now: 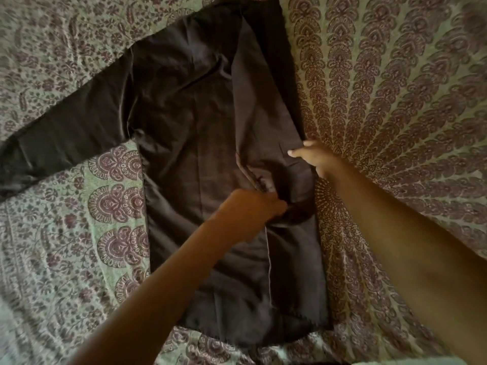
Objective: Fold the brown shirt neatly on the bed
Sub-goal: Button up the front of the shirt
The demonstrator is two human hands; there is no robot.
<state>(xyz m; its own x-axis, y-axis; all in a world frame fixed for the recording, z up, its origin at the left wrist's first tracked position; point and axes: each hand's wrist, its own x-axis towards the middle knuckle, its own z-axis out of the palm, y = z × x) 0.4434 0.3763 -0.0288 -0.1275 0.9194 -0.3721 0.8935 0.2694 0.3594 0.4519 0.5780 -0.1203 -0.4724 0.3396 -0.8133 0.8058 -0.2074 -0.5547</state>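
The brown shirt (pixel 189 159) lies flat on the patterned bed cover, its collar end far from me and its hem near me. One long sleeve stretches out to the left (pixel 66 138). The right side is folded inward over the body, with the other sleeve lying down along it. My left hand (pixel 250 212) grips the cuff end of that folded sleeve near the shirt's middle. My right hand (pixel 313 156) holds the shirt's right folded edge, thumb on top of the cloth and fingers beneath it.
The bed cover (pixel 395 114) is green with purple paisley and fan patterns and fills the view on all sides of the shirt. A pale strip (pixel 411 360) shows at the bottom right edge.
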